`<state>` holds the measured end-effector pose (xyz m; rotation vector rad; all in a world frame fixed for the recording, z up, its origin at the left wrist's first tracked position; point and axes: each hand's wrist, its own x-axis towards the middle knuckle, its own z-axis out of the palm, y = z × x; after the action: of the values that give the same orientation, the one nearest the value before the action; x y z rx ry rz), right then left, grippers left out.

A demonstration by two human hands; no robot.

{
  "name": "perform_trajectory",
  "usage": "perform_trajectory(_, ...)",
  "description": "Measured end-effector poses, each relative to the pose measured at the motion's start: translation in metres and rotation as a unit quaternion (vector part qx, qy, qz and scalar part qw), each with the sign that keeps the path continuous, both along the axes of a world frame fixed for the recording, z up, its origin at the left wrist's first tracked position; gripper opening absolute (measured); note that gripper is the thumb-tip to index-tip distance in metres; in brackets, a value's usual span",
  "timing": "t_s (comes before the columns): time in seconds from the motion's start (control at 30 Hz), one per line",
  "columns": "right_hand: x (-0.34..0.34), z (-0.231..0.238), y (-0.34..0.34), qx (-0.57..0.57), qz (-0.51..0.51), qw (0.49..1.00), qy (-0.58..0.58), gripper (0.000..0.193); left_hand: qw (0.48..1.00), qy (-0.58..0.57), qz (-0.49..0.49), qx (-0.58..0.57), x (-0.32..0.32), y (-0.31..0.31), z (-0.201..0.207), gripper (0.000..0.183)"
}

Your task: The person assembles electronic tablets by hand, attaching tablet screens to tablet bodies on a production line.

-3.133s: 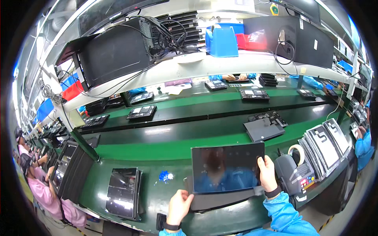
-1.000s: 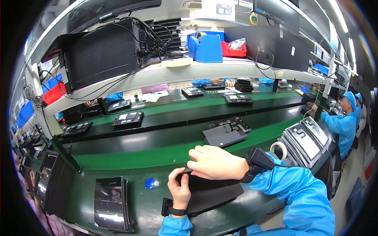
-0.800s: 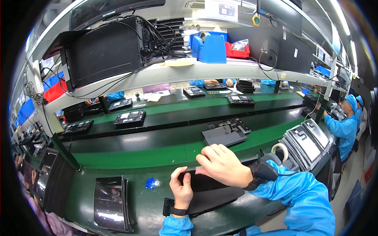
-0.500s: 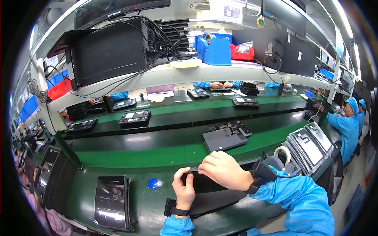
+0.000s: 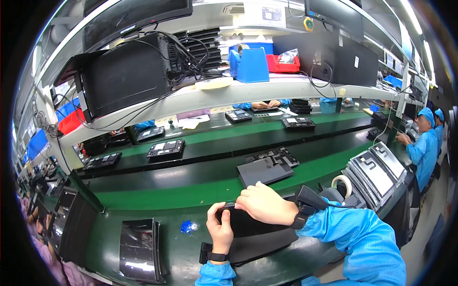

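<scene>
Green bench, bare round blue scraps; hands at panel's edge: left clasped, right's grip unclear

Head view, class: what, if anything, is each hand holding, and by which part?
The left hand holds a dark flat panel near its upper left corner. The right hand meets it there too; whether it grips cannot be told.

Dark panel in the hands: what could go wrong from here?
Slip: the left hand and right hand are both at the left end of the dark panel, so its far end could swing.
Dirt: blue scraps lie on the bench nearby and might cling.
Snag: the black cable over the right sleeve might catch.
</scene>
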<state>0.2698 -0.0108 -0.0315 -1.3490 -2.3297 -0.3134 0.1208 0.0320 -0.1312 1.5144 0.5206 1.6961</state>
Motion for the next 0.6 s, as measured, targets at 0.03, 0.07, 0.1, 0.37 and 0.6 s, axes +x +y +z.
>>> perform_trajectory(0.03,0.004,0.002,-0.002,0.006,-0.006,1.0,-0.014,0.014,1.0,-0.014,0.01,0.004,0.002,0.001,0.001,0.021)
perform_trajectory(0.07,0.008,0.003,-0.005,0.01,-0.013,0.999,-0.028,0.016,1.0,0.002,0.011,0.007,0.002,0.001,0.001,0.021)
perform_trajectory(0.1,0.013,0.006,-0.012,0.01,-0.013,1.0,-0.024,0.016,1.0,0.006,0.01,0.007,0.004,0.001,0.002,0.021)
perform_trajectory(0.37,0.082,-0.098,-0.103,0.198,-0.256,0.776,0.541,0.036,1.0,-0.011,-0.005,-0.001,0.008,0.004,0.003,0.021)
perform_trajectory(0.6,0.079,-0.131,-0.075,-0.016,-0.083,0.734,0.674,0.014,1.0,0.001,-0.005,-0.025,-0.007,-0.007,0.01,0.025)
